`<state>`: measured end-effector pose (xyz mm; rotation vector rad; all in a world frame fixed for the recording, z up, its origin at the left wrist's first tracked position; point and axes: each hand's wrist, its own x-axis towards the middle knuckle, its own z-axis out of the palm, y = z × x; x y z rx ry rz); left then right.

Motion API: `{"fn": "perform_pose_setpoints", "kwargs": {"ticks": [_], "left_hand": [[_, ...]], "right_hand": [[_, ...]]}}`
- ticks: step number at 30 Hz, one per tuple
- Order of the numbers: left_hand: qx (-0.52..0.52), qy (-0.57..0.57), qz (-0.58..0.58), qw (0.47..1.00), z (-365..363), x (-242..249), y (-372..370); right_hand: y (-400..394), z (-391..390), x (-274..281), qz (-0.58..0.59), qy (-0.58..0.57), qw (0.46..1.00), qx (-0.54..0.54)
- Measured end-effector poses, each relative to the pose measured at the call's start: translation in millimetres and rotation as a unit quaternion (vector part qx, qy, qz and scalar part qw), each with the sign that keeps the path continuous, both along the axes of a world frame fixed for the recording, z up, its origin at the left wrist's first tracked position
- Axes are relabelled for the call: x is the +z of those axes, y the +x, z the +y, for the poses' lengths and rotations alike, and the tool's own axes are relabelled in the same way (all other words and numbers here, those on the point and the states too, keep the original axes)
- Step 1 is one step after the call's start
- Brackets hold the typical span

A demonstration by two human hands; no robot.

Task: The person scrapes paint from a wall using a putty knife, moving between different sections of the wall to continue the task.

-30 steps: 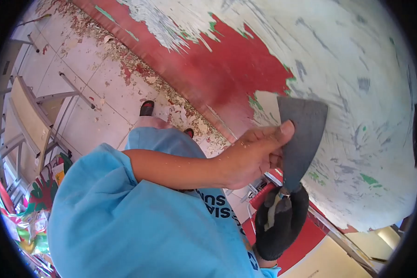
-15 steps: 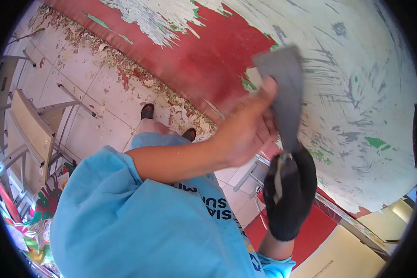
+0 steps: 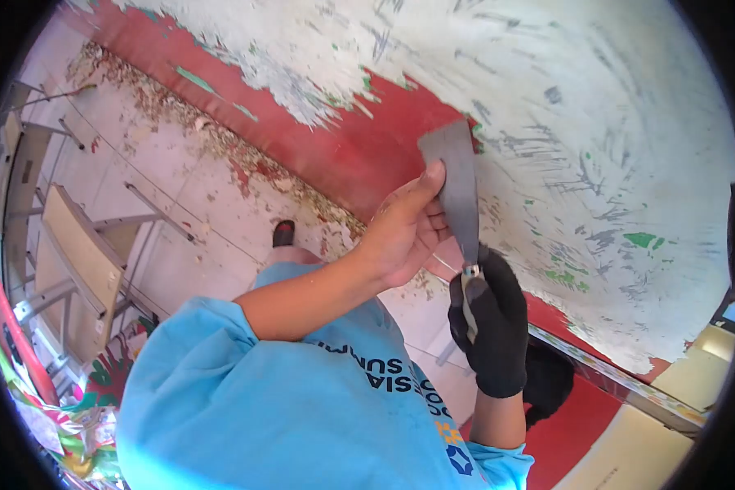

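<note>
A putty knife (image 3: 457, 184) with a wide, flared grey metal blade stands between my hands, its broad edge pointing up toward the wall. My right hand (image 3: 494, 327), in a black knitted glove, is wrapped round its pale handle. Bare, my left hand (image 3: 404, 229) pinches the blade's left side, thumb on the metal and fingers curled underneath. Behind the blade is the wall (image 3: 596, 188), with a scraped whitish surface, grey scratches and small green patches. A band of red paint (image 3: 302, 151) with ragged edges runs along its lower part.
Paint flakes (image 3: 245, 167) litter the tiled floor (image 3: 167, 196) along the wall's foot. Folding chairs (image 3: 82, 253) stand at left, above colourful wrappings (image 3: 65, 416). A black object (image 3: 549, 380) shows behind my right wrist, near a red surface (image 3: 576, 429) and pale panels (image 3: 641, 449).
Both hands and the putty knife have shifted left and slightly down in the view. The view itself has moved too. My left thumb remains at the blade.
</note>
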<state>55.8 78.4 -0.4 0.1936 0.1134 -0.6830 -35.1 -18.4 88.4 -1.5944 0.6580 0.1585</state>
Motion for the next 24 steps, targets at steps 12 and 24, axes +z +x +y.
{"fn": "perform_pose_setpoints", "kwargs": {"ticks": [12, 24], "left_hand": [[0.067, 0.154, 0.084, 0.982, 60.7, -32.6, -11.3], [-0.049, 0.259, 0.044, 0.964, 76.0, -40.7, -24.8]], "right_hand": [[-52.4, -3.4, -35.8, -0.006, 0.246, 0.969, 0.017], [-60.3, 37.0, -76.1, 0.018, 0.304, 0.952, 0.031]]}}
